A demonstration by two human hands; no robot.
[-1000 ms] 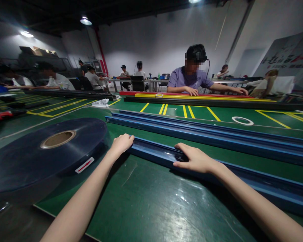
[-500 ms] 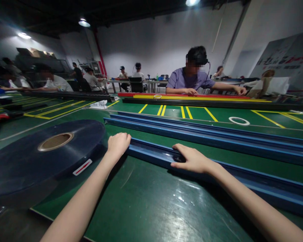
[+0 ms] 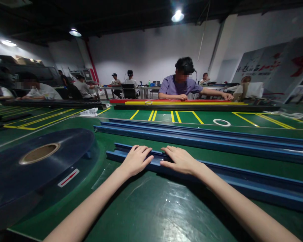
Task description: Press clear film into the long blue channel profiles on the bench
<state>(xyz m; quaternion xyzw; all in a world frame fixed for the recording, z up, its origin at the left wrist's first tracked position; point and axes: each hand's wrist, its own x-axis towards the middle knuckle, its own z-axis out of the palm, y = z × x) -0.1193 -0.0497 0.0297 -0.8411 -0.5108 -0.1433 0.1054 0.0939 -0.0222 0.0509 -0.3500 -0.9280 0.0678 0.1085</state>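
Note:
A long blue channel profile [image 3: 244, 176] lies across the green table [image 3: 146, 208] in front of me. My left hand [image 3: 136, 159] rests over it near its left end, fingers apart across the channel. Close by on the right, my right hand [image 3: 181, 159] spans the same profile with thumb and fingers spread. The two hands are a short gap apart, and no separate object shows in either. Further back, more blue profiles [image 3: 192, 136] lie roughly parallel. To the left of my left hand is a large dark roll of film [image 3: 73, 148] with a cardboard core.
Across the table a person in a purple shirt [image 3: 168, 86] leans over red, yellow and black profiles [image 3: 204, 108]. A white ring [image 3: 221, 122] and crumpled plastic [image 3: 89, 112] lie on the table. Other people sit farther back.
My left hand has gone from the profile's left end, closed, to a spot nearer my right hand, with its fingers apart. The view has shifted right. My right hand remains over the profile.

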